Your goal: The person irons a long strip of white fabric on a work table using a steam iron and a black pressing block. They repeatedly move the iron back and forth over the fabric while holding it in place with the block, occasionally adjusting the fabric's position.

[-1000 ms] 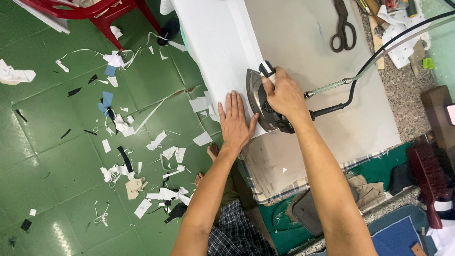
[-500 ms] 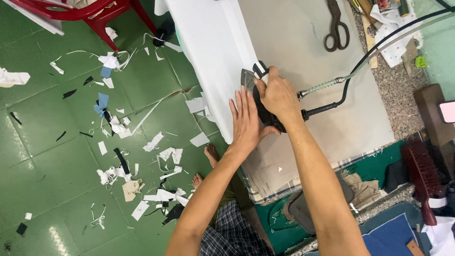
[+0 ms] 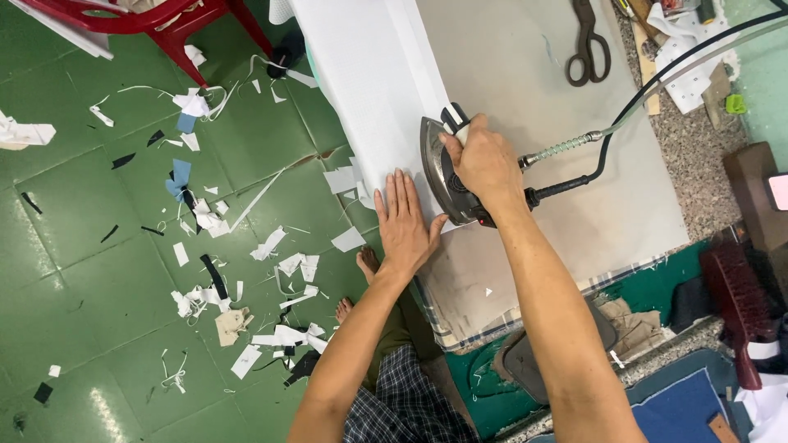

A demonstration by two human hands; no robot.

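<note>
Since a second ago, iron and both hands have edged along the white fabric strip, toward its far end, the left hand moving up with the iron. Right hand is clenched round the iron's handle, pressing the soleplate flat on the strip at its near end. Left hand lies open, fingers together, palm down on the cloth just beside the iron on the floor side, touching or nearly touching its edge. Ironing table, grey padded top, carries all of it; the strip runs along the table edge away from the iron. Black cord and metal-sprung hose leave the iron's rear and trail off across the table. Dark scissors lie well beyond the iron, apart from the strip. Green tiled floor on the left-hand side of the iron is littered with white and black offcuts; red plastic chair further off. Judgement: the iron looks heavy, rigid and hot, to be taken only by the handle; the fabric looks thin, limp and prone to creep, so it needs holding flat close to the iron.
</note>
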